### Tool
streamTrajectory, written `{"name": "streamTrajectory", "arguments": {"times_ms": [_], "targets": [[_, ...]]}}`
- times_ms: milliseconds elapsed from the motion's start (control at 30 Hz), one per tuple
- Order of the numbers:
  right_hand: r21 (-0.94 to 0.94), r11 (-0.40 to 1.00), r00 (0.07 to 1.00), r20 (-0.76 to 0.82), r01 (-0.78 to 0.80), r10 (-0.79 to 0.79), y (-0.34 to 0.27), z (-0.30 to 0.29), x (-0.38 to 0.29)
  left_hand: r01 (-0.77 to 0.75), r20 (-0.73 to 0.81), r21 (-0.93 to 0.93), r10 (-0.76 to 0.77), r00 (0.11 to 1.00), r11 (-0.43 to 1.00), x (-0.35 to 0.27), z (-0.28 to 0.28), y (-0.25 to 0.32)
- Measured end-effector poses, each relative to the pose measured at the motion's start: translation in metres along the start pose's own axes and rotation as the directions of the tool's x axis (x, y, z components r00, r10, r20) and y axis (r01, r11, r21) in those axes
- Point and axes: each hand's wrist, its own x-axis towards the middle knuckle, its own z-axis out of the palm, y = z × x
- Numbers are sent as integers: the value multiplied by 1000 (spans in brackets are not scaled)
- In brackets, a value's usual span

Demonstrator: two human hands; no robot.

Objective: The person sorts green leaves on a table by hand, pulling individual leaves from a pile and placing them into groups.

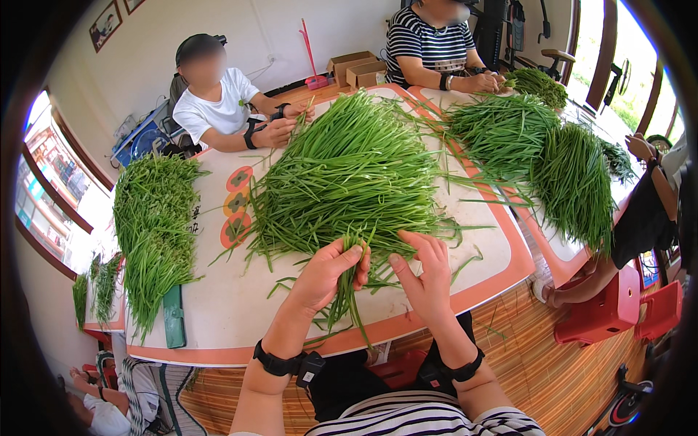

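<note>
My left hand (332, 270) is closed around a small bunch of long green leafy stalks (346, 300), whose ends hang down below the fist. To its right, my right hand (425, 267) is held with thumb and fingers apart and nothing between them, close to the near edge of a large heap of the same green stalks (354, 169). The heap covers the middle of the table (234, 316), which has a white top and an orange border. Both of my wrists wear black straps.
Another pile of greens (158, 229) lies at the left, partly over a green case (174, 316). More bundles (575, 185) rest on the right table. Across the table, a person in white (218, 103) and one in stripes (425, 49) handle stalks. Red stools (605, 305) stand right.
</note>
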Motion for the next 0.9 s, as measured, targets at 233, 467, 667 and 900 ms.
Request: {"name": "streamTrajectory", "arguments": {"times_ms": [233, 467, 667, 900], "targets": [[68, 986, 985, 64, 153, -157, -5, 14, -3, -4, 9, 126, 3, 1000, 992, -2, 8, -2], [108, 988, 993, 39, 110, -115, -3, 18, -7, -10, 22, 201, 6, 1000, 980, -2, 7, -3], [188, 982, 998, 42, 34, -43, -3, 19, -9, -27, 27, 245, 21, 999, 969, -1, 9, -6], [299, 953, 997, 73, -58, 38, 6, 20, -13, -19, 30, 284, 11, 999, 959, 1, 6, -11]]}}
